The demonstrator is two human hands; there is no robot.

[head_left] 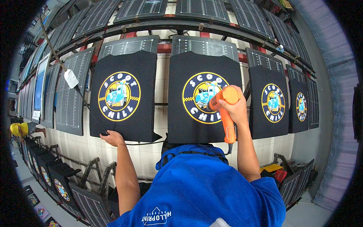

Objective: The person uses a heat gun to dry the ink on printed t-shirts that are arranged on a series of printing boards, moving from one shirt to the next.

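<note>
My right hand point(238, 109) grips the handle of an orange heat gun point(228, 123). The gun's body covers part of the round scooter print on a black T-shirt point(181, 75) stretched over a board in front of me. At the lower edge of the black T-shirt to the left point(149, 98), my left hand point(112, 138) is closed on a black power cord point(92, 112). This cord runs up to a white socket point(71, 78) hanging from above, and also trails off to the right behind my body.
More black T-shirts with the same print point(266, 128) sit on boards to the right. Bare grey boards with white markings point(73, 109) stand left and in a far row beyond a dark metal rail point(181, 24). A person in a yellow head covering point(19, 129) is at far left.
</note>
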